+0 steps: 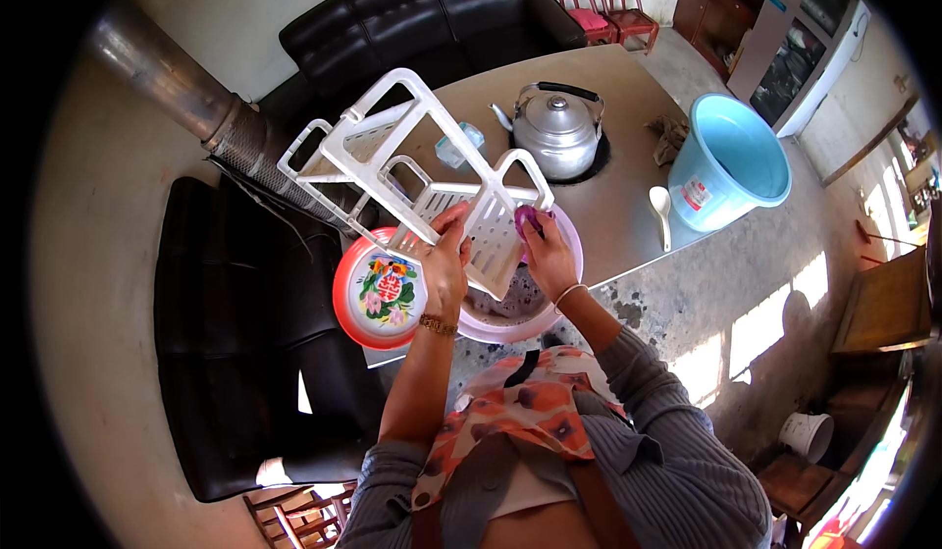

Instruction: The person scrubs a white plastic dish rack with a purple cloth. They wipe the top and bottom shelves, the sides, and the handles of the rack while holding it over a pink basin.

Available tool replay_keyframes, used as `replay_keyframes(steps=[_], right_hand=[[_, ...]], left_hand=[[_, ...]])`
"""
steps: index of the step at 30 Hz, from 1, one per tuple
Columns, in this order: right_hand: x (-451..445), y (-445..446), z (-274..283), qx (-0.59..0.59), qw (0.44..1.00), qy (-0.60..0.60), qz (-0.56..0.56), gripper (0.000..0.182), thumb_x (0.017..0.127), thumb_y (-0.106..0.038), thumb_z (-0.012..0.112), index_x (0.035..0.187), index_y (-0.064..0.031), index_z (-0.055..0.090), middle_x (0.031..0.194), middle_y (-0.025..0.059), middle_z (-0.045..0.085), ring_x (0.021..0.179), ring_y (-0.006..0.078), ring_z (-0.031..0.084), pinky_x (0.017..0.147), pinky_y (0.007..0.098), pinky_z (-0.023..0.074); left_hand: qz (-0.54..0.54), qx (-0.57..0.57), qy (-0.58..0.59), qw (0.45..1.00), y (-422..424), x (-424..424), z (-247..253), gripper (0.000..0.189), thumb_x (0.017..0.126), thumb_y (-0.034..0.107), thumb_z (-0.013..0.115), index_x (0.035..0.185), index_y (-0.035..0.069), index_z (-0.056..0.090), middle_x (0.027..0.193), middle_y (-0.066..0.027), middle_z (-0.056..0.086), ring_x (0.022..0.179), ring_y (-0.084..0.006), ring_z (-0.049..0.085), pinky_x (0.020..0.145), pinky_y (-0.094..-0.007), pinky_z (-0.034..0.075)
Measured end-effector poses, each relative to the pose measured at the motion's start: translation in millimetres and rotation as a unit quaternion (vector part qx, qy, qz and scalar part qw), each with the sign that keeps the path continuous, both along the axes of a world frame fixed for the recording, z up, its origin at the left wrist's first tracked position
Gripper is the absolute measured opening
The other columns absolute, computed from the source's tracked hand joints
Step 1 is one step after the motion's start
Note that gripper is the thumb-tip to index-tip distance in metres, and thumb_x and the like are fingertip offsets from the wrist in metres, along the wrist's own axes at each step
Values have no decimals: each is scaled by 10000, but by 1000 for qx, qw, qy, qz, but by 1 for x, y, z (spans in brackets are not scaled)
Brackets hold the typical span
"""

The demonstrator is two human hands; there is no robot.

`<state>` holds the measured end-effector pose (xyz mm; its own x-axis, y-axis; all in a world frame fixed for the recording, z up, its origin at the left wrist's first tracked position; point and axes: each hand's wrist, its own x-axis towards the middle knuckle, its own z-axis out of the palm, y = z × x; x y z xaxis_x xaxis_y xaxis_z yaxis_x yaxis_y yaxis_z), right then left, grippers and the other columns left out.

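Observation:
A white plastic tiered rack (486, 236) with slotted shelves is tilted above a pink basin (500, 334). My left hand (446, 262) grips the rack by a lower bar. In my right hand (548, 251) is a purple scrubber (527, 221), pressed against the rack's right edge near a looped handle. Dark, sudsy water (508, 299) fills part of the basin below. Left of the basin lies a red-rimmed enamel basin (388, 291) with a flower pattern, partly behind the rack and my left hand.
On the metal-topped table (625, 78) are a kettle (557, 133), a white ladle (662, 214), a dark rag (667, 138) and a clear plastic package (460, 144). A blue bucket (725, 159) stands at the right edge. A stovepipe (169, 71) and black sofas (221, 343) flank the left.

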<state>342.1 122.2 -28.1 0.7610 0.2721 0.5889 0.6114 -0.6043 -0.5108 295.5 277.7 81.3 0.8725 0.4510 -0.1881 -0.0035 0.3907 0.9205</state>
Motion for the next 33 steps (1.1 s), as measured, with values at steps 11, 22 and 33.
replay_keyframes(steps=[11, 22, 33], right_hand=[[-9, 30, 64, 119, 986, -35, 109, 430, 715, 88, 593, 1132, -14, 567, 1131, 200, 479, 1001, 358, 529, 829, 363, 463], [-18, -25, 33, 68, 997, 13, 32, 315, 745, -7, 584, 1039, -105, 639, 1003, 113, 552, 848, 310, 586, 687, 372, 502], [-43, -13, 2, -23, 982, 91, 166, 295, 754, -49, 590, 1028, -147, 635, 990, 98, 535, 857, 296, 590, 692, 384, 511]], left_hand=[[5, 14, 4, 1000, -14, 4, 4, 193, 871, 88, 540, 1047, 79, 615, 775, 59, 545, 526, -6, 353, 470, -158, 283], [9, 52, 25, 998, -8, 1, -12, 130, 867, 96, 559, 960, 99, 650, 959, 40, 623, 631, 2, 453, 474, -148, 302], [-1, 17, 1, 1000, -18, 2, -29, 233, 917, 244, 542, 1007, 48, 630, 1026, -22, 625, 783, -23, 492, 485, -179, 295]])
